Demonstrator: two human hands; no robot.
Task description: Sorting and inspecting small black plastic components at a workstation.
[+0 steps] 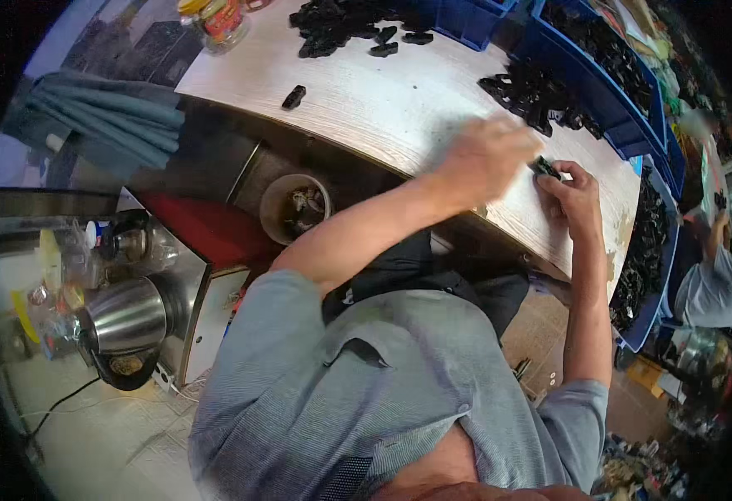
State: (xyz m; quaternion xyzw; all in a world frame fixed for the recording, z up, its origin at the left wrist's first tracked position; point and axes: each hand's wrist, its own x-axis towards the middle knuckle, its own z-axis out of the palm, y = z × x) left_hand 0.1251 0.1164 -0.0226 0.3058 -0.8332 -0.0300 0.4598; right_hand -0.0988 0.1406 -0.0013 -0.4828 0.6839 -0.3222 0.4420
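My right hand (580, 199), above the right part of the white tabletop (366, 92), grips a small black plastic part (545, 169) between thumb and fingers. My left hand (489, 159) reaches across the table close to that part. Motion smears its fingers, so whether they hold anything does not show. Just beyond both hands lies a heap of similar black parts (541, 96). One black part (294, 98) rests alone near the table's front edge, and a larger pile (341, 25) spreads along the far side.
Blue bins (587, 63) holding black parts line the right end, with another blue bin (665, 284) lower down. A clear jar (222, 25) stands far left. Below the table are a bucket (296, 188) and a steel kettle (128, 316). A person (711, 288) sits at far right.
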